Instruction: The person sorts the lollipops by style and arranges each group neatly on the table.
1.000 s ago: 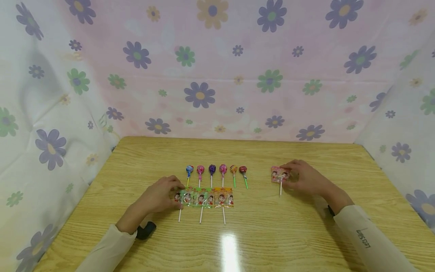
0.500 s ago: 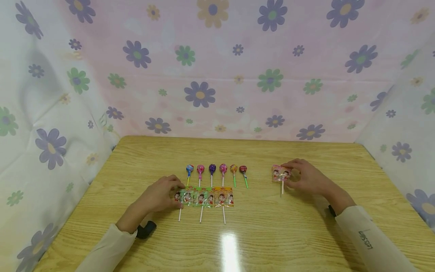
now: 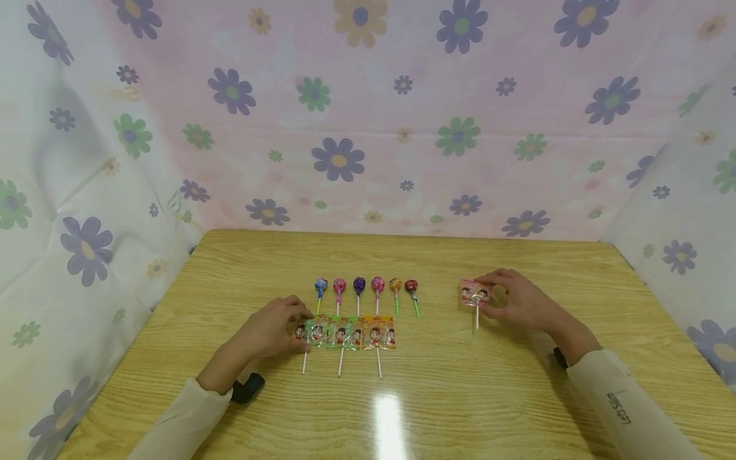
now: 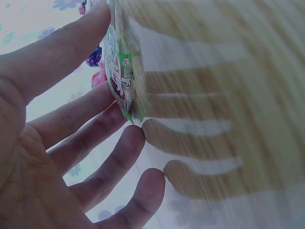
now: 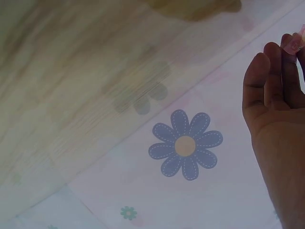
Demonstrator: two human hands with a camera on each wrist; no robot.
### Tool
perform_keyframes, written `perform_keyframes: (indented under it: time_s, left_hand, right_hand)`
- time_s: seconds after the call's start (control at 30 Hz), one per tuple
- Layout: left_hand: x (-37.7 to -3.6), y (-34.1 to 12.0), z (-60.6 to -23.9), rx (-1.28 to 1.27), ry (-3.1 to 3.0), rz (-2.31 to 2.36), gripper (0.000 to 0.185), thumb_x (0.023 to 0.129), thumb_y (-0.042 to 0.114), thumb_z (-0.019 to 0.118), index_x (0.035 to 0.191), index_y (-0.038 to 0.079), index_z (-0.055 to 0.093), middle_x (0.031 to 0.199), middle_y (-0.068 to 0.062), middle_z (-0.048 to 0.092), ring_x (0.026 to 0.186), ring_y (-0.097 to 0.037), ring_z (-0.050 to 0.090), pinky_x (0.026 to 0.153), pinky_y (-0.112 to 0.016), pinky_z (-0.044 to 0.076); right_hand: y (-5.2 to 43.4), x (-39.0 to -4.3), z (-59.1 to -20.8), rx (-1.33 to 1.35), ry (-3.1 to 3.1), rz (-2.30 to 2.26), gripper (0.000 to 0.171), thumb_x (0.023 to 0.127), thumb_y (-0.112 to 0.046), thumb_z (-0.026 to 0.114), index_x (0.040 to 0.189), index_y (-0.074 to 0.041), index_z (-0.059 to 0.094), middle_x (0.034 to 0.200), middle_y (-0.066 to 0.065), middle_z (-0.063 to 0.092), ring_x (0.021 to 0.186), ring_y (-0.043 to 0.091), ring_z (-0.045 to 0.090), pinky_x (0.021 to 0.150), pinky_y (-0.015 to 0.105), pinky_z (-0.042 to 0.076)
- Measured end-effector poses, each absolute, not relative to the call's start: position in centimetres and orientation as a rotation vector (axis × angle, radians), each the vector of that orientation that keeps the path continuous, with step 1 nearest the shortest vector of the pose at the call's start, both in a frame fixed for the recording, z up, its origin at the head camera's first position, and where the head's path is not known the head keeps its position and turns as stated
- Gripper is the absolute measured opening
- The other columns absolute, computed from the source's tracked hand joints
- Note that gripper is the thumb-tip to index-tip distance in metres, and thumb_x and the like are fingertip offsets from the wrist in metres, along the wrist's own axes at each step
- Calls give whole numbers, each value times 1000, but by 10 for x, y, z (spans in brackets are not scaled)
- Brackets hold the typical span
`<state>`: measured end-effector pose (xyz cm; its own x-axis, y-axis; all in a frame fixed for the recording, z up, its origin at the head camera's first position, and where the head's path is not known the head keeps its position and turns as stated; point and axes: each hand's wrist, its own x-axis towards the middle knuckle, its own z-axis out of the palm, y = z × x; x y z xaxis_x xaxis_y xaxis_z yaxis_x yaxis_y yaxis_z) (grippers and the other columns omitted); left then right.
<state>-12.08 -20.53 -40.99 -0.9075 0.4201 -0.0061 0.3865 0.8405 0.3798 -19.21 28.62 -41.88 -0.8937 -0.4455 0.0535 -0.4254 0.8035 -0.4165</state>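
Observation:
My left hand (image 3: 270, 329) has its thumb and fingertips at the edges of a green-wrapped lollipop (image 3: 316, 333), the leftmost of a front row. In the left wrist view, that lollipop's flat wrapper (image 4: 125, 76) sits between thumb and fingers. Beside it lie another green-wrapped lollipop (image 3: 344, 333) and an orange-wrapped lollipop (image 3: 378, 333), white sticks toward me. Over on the right, my right hand (image 3: 514, 300) pinches a pink-wrapped lollipop (image 3: 473, 292) by its right side, stick pointing toward me. Only a bit of the pink wrapper (image 5: 294, 44) shows in the right wrist view.
Behind the flat packets, several round lollipops (image 3: 359, 285) form a row with sticks toward me. The wooden table (image 3: 448, 396) meets a flowered cloth (image 3: 368, 191) at the back and sides. Light glares on the table's near middle.
The pink-wrapped lollipop and my right hand shift very slightly, then stay nearly still. My left hand and the lollipop rows keep their places.

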Motion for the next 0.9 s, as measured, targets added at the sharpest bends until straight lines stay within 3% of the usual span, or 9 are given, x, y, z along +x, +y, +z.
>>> perform_keyframes:
  time_s: [0.9]
  left_hand:
    - [-122, -205, -409, 600, 2910, 597, 51, 74, 33, 88, 117, 12, 71, 126, -7, 62, 113, -32, 58, 92, -50, 53]
  right_hand:
    - [274, -184, -418, -774, 2913, -733, 53, 91, -39, 72, 137, -15, 59, 136, 15, 54, 128, 43, 48, 96, 65, 43]
